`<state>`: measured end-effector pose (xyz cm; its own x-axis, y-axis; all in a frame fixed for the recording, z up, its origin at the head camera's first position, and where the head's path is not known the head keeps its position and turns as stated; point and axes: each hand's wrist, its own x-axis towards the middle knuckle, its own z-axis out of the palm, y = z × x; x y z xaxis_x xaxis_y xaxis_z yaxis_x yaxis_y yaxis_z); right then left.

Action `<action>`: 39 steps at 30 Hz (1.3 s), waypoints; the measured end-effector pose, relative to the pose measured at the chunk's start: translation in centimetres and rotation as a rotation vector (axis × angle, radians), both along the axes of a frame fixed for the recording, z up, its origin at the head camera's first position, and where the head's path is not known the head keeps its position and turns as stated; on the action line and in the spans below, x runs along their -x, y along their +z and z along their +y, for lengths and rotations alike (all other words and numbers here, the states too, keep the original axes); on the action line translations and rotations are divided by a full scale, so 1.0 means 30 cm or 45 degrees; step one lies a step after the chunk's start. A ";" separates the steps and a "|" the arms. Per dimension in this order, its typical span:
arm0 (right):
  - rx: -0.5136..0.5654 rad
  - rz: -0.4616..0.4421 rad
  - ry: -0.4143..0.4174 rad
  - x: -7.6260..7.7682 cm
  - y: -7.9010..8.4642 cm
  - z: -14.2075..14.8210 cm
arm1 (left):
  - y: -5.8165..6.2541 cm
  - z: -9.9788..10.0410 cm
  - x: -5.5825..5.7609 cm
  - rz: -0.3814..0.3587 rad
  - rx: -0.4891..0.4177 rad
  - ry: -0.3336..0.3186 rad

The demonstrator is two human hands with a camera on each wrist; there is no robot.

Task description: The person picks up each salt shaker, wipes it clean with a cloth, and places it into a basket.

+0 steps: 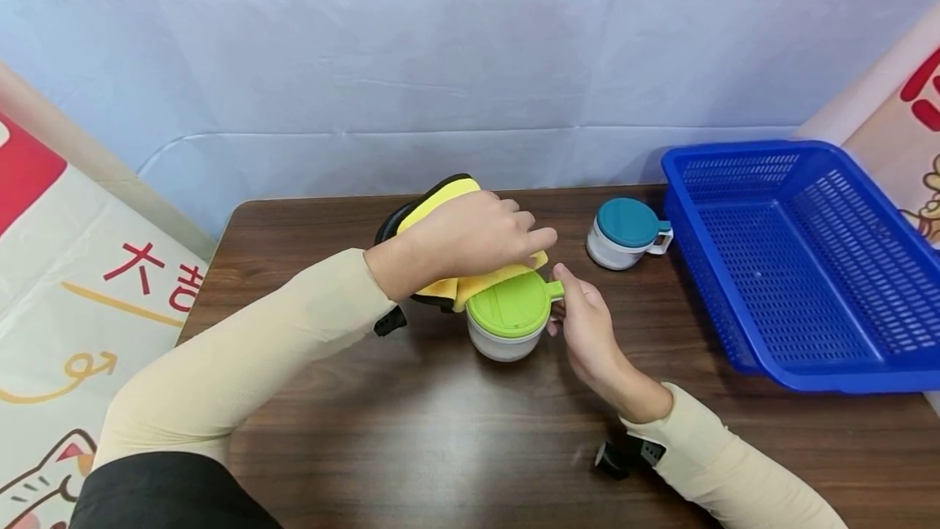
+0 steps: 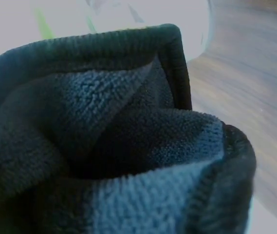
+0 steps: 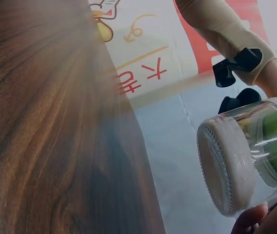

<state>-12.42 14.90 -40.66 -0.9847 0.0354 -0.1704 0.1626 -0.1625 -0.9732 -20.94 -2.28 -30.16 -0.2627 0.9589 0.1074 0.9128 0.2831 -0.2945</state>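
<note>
A clear seasoning jar [image 1: 507, 347] with a lime-green lid [image 1: 507, 308] stands out at mid-table, with whitish contents low inside. My right hand [image 1: 593, 333] grips it on the handle side, thumb near the green tab. In the right wrist view, the underside of the jar [image 3: 228, 170] shows. My left hand [image 1: 481, 231] holds a yellow-and-dark cloth [image 1: 441, 201] bunched over the far left edge of the lid. The dark, black-edged side of the cloth [image 2: 143, 131] fills most of the left wrist view and hides those fingertips.
Another jar with a teal lid [image 1: 628, 223] stands at the back right, its handle close to a blue plastic basket [image 1: 749, 349]. Both sit on the brown wooden table [image 1: 411, 423]. A pale cloth backdrop [image 1: 455, 64] hangs behind the table.
</note>
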 end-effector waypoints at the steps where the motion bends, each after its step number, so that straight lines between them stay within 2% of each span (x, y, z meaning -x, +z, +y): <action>1: 0.001 -0.006 0.003 0.000 0.001 -0.001 | 0.000 -0.002 0.003 -0.001 0.000 0.004; 3: 0.006 -0.016 0.008 -0.001 0.004 -0.002 | 0.000 -0.005 0.010 -0.006 0.014 0.023; 6: 0.012 -0.020 0.019 -0.006 0.009 -0.003 | 0.001 -0.014 0.026 -0.084 0.061 0.095; 10: 0.023 0.014 0.033 -0.017 0.023 -0.002 | -0.016 -0.046 0.073 -0.317 0.089 0.252; 15: 0.014 0.057 0.035 -0.019 0.033 0.006 | -0.059 -0.102 0.127 -0.572 0.035 0.449; 17: 0.009 0.061 0.031 -0.018 0.033 0.011 | -0.072 -0.119 0.136 -0.647 0.012 0.488; 20: 0.018 0.070 0.029 -0.018 0.030 0.018 | -0.091 -0.142 0.142 -0.745 -0.027 0.501; 26: 0.061 0.111 0.043 -0.019 0.031 0.026 | -0.150 -0.192 0.134 -0.890 -0.107 0.469; 32: 0.071 0.137 0.044 -0.016 0.041 0.037 | -0.235 -0.238 0.096 -1.032 -0.103 0.480; 35: 0.067 0.141 0.032 -0.010 0.053 0.045 | -0.288 -0.255 0.067 -1.030 -0.107 0.494; 39: 0.051 0.143 0.018 -0.001 0.073 0.054 | -0.362 -0.265 0.023 -0.961 -0.154 0.523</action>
